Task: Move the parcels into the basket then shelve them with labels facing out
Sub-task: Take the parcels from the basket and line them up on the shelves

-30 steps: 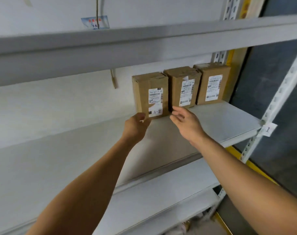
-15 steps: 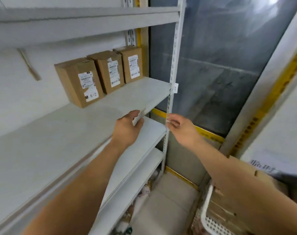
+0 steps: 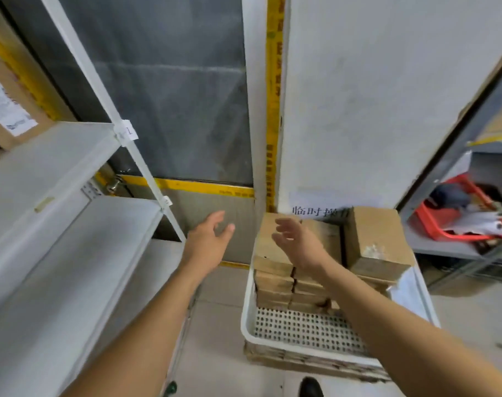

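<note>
A white perforated basket (image 3: 307, 330) stands on the floor at lower centre right, with several brown cardboard parcels (image 3: 375, 242) stacked in its far half. My right hand (image 3: 298, 242) hovers open over the left stack of parcels, fingers spread, holding nothing. My left hand (image 3: 208, 242) is open in the air to the left of the basket, also holding nothing. One shelved parcel (image 3: 6, 110) with a white label facing out shows at the far left on the white shelf (image 3: 58, 156).
The shelf unit's lower boards (image 3: 81, 253) fill the left side, its upright post (image 3: 101, 90) slanting up. A grey wall and a yellow-striped pillar (image 3: 272, 110) stand behind the basket. A second rack at right holds a red tray (image 3: 444, 224) of odds and ends.
My view has swung right and down from the shelf to the basket. Both hands have left the shelved parcels and now reach out over the basket, open.
</note>
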